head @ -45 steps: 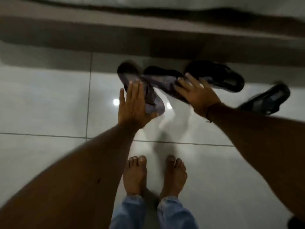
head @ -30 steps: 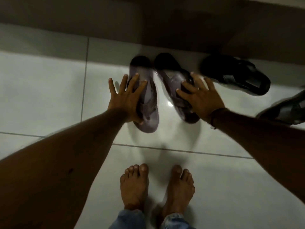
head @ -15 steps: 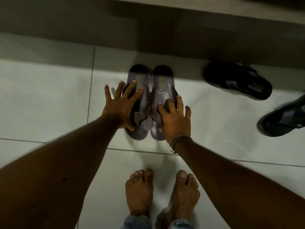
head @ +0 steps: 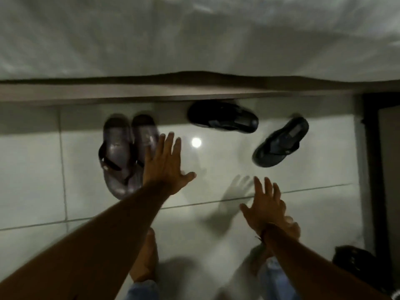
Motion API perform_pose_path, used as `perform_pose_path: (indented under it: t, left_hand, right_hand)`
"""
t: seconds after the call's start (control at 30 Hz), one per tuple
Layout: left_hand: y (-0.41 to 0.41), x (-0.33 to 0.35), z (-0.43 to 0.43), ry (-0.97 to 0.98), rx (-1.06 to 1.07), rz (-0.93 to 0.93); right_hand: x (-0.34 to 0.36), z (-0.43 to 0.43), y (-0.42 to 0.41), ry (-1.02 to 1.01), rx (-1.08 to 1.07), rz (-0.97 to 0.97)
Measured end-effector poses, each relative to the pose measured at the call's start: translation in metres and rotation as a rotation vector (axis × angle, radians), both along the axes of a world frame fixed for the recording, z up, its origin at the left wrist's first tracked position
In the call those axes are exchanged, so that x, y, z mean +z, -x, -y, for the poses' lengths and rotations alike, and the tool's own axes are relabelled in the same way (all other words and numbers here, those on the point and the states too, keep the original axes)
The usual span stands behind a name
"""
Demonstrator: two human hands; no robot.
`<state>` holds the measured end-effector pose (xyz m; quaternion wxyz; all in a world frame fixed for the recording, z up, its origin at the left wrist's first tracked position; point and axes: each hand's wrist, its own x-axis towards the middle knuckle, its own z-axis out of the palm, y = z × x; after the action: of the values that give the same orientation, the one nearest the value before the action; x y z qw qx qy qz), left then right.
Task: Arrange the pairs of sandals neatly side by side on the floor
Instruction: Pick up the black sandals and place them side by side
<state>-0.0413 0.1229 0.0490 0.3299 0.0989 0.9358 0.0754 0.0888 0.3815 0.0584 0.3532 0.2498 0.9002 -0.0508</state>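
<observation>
Right purple sandal (head: 144, 135) partly behind left hand (head: 165, 167)

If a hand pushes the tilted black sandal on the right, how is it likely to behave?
The black sandal lies flat on glossy floor tiles, so it would probably slide and pivot rather than tip or roll. It looks like a thin strapped slipper, so likely light and somewhat bendy, though blur hides its material.

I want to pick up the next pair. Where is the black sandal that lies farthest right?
In the head view, this black sandal lies on the floor at right, tilted, beyond the open right hand and apart from the other black sandal near the ledge.
</observation>
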Motion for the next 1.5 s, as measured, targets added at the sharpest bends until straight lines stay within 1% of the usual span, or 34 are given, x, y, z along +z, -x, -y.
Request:
perform_pose_path:
  t: [0.1, 0.17, 0.27, 0.33, 0.4, 0.47, 0.5, 0.53, 0.63, 0.7, 0.8, 0.87, 0.93, 1.0, 1.07, 1.23, 1.4, 1.43, 1.5]
  left_hand:
    - [0.023, -0.011, -0.074, -0.063, 0.104, 0.018]
    - [0.040, -0.023, -0.116, -0.067, 0.109, 0.025]
    - [0.068, -0.044, -0.159, -0.066, 0.039, -0.029]
    - [0.091, -0.058, -0.179, -0.095, -0.018, -0.097]
    - [0.113, -0.072, -0.186, -0.077, -0.146, -0.182]
    - [0.124, -0.087, -0.191, -0.007, -0.262, -0.186]
    - [0.124, -0.096, -0.193, 0.023, -0.268, -0.168]
    - [0.121, -0.102, -0.197, 0.056, -0.229, -0.138]
    - [0.098, -0.113, -0.215, 0.101, 0.101, -0.028]
    - [0.074, -0.117, -0.237, 0.121, 0.293, -0.015]
    - [0.048, -0.119, -0.275, 0.141, 0.558, -0.017]
    - [0.038, -0.122, -0.301, 0.142, 0.728, 0.028]
    - [0.032, -0.126, -0.323, 0.088, 0.843, 0.063]
    - [0.028, -0.131, -0.342, 0.007, 0.879, 0.035]
    - [0.030, -0.134, -0.349, -0.052, 0.860, 0.051]
    - [0.041, -0.137, -0.348, -0.029, 0.814, 0.054]
    - [0.044, -0.135, -0.347, 0.020, 0.758, 0.028]
    - [0.044, -0.133, -0.342, 0.019, 0.742, 0.019]
    - [0.036, -0.126, -0.324, 0.000, 0.663, -0.033]
  right_hand:
    - [-0.017, -0.065, 0.021, -0.045, -0.125, -0.021]
    - [-0.030, -0.105, 0.041, -0.047, -0.173, -0.025]
    - [-0.051, -0.144, 0.071, -0.007, -0.209, -0.084]
    - [-0.063, -0.160, 0.092, 0.035, -0.282, -0.136]
    - [-0.076, -0.164, 0.114, 0.089, -0.368, -0.160]
    - [-0.090, -0.168, 0.129, 0.147, -0.406, -0.146]
    - [-0.096, -0.169, 0.132, 0.167, -0.386, -0.129]
    - [-0.103, -0.170, 0.130, 0.181, -0.352, -0.119]
    - [-0.115, -0.179, 0.113, 0.218, -0.233, -0.155]
    - [-0.116, -0.194, 0.101, 0.229, -0.124, -0.169]
    - [-0.115, -0.224, 0.091, 0.208, 0.078, -0.139]
    - [-0.114, -0.243, 0.089, 0.210, 0.187, -0.105]
    - [-0.114, -0.254, 0.091, 0.207, 0.294, -0.073]
    - [-0.115, -0.264, 0.095, 0.193, 0.363, -0.080]
    - [-0.116, -0.271, 0.103, 0.170, 0.436, -0.106]
    - [-0.117, -0.284, 0.122, 0.165, 0.652, -0.132]
    - [-0.110, -0.281, 0.125, 0.149, 0.686, -0.132]
    - [-0.107, -0.279, 0.124, 0.128, 0.673, -0.138]
    - [-0.098, -0.270, 0.114, 0.075, 0.564, -0.180]
